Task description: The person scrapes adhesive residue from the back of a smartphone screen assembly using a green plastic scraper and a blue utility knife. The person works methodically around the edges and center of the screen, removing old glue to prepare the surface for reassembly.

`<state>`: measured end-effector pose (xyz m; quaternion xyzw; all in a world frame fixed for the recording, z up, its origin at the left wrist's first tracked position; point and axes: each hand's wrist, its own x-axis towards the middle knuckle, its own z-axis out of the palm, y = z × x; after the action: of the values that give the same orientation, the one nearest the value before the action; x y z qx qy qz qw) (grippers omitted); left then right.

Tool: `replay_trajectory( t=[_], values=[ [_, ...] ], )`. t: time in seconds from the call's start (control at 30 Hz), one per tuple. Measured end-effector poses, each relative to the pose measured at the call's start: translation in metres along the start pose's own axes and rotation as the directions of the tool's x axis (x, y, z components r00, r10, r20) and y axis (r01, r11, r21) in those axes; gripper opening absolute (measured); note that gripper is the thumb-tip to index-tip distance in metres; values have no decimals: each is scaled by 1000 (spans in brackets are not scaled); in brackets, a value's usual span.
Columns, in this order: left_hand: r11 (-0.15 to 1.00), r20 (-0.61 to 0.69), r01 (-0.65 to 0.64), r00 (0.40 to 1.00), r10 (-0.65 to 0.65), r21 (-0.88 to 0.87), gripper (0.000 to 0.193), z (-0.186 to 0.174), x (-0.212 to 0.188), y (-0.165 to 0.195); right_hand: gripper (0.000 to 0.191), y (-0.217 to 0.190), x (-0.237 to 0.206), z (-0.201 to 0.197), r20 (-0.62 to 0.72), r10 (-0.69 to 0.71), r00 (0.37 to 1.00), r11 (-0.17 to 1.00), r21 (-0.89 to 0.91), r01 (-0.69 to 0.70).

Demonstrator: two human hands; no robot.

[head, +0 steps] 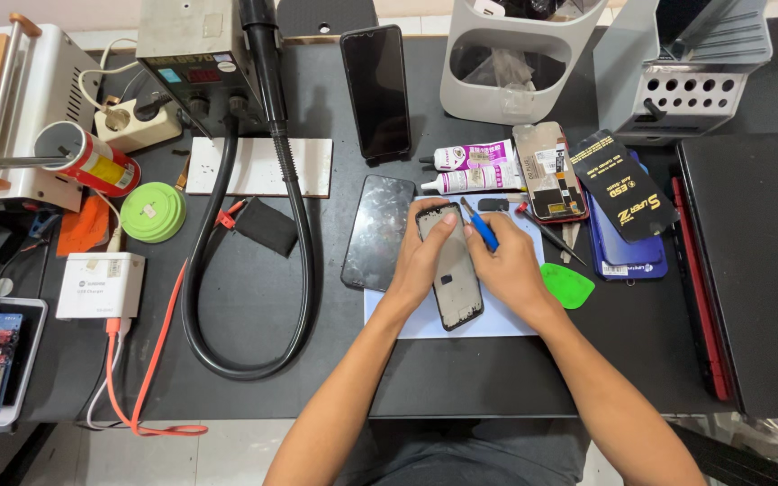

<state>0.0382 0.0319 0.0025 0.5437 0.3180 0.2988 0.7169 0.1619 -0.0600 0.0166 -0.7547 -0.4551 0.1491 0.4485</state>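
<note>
Left hand (420, 261) clamping phone frame (454, 286), right hand (508, 265) pinching blue tool (481, 227) — glue tubes (472, 167) just behind.

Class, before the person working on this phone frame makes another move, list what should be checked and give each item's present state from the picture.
1. Phone frame lies on the white sheet: ok.
2. Left hand steadies the frame: ok.
3. Right hand grips the blue-handled tool: ok.
4. Tool tip is at the frame's top edge: cannot tell, fingers hide it.
5. Glue tubes are capped: cannot tell.
6. Green pick lies beside the right hand: ok.
</note>
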Motion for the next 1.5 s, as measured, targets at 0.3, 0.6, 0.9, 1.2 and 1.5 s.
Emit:
replay_trajectory(
  t=[0.3, 0.6, 0.9, 1.2, 1.5],
  values=[
    [997, 73, 9, 997, -3, -83, 49, 0, -1, 6, 19, 9, 3, 1, 35, 19, 999, 999, 30, -20],
    [982, 41, 69, 997, -63, -177, 45, -3, 2, 8, 27, 10, 5, -4, 83, 57, 995, 980, 184, -71],
    [998, 48, -64, 997, 65, -12, 44, -4, 1, 1, 18, 11, 0, -5, 84, -90, 992, 996, -14, 91],
    [998, 80, -38, 996, 42, -53, 42, -4, 1, 6, 10, 6, -3, -3, 85, -275, 958, 929, -232, 288],
    [947, 134, 139, 986, -104, -289, 42, -6, 4, 11, 19, 19, 0, -10, 39, -59, 997, 996, 74, 56]
  ],
)
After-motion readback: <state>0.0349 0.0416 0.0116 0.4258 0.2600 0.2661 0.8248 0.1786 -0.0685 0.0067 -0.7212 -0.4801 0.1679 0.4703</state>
